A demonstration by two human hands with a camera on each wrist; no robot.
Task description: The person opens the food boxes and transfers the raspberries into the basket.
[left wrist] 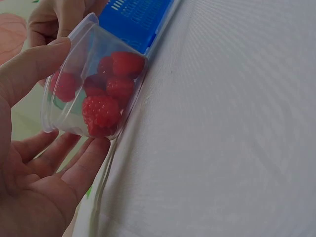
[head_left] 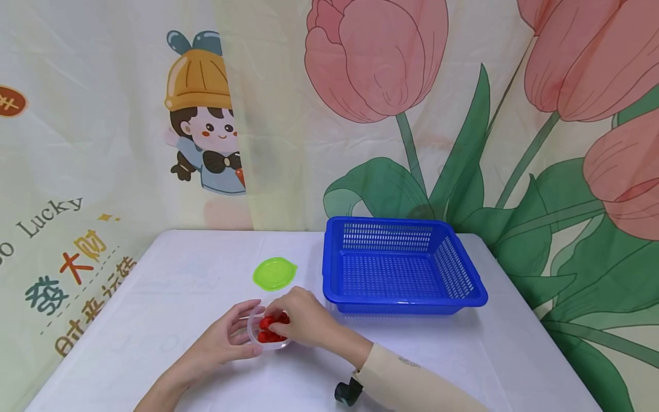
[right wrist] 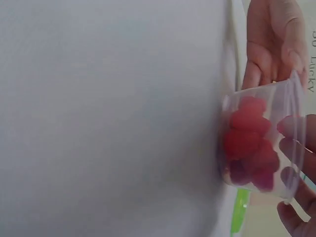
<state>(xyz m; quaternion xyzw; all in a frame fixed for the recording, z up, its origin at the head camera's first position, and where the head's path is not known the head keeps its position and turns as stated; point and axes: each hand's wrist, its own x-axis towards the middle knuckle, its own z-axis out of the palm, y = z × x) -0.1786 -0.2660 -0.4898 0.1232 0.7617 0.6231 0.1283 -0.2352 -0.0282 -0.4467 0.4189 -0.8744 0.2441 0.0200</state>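
A clear plastic tub stands on the white table with several red raspberries inside. My left hand holds it from the left; in the left wrist view its thumb lies at the rim and fingertips touch the side near the base. My right hand reaches into the tub from the right, its thumb and fingers bent together around a raspberry up near the rim, apart from the pile. The right fingertips show partly through the clear wall.
A bright green lid lies flat behind the tub. To the right stands a blue plastic basket with slotted sides. Behind the white table hangs a printed curtain with tulips. A black device is near the right sleeve.
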